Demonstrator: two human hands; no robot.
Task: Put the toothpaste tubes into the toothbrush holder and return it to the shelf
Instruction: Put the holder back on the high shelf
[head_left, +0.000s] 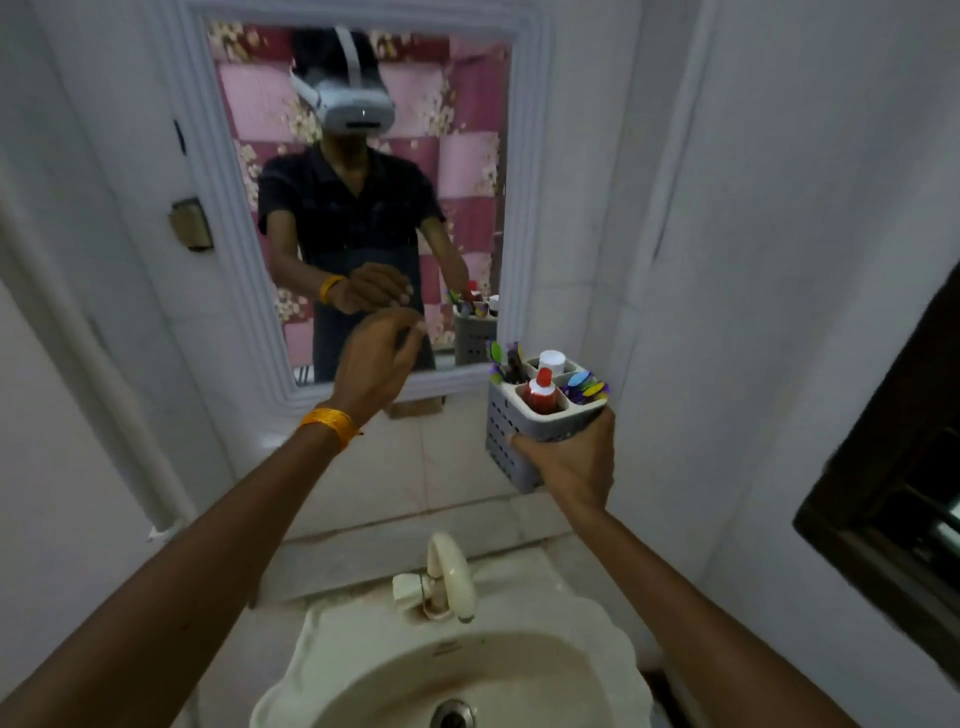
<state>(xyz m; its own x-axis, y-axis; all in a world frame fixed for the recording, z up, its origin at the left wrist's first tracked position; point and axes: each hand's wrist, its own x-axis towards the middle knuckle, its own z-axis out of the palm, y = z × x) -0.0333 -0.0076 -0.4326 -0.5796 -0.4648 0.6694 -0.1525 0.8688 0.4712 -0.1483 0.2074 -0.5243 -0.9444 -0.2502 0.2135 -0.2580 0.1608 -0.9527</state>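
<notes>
My right hand (571, 462) grips a grey perforated toothbrush holder (511, 423) from below and holds it up beside the mirror's lower right corner. A red toothpaste tube (543, 392) with a white cap stands in its front compartment. A white-capped tube (551, 360) stands in the compartment behind. Colourful toothbrushes (587, 387) fill the other compartments. My left hand (376, 358) hovers in front of the mirror, fingers loosely curled, holding nothing. An orange band (330, 422) circles its wrist.
A white-framed mirror (524, 208) hangs on the white wall and reflects a person with a headset. Below are a cream tap (447, 577) and a stained basin (363, 670). A dark window frame (893, 452) juts in at the right.
</notes>
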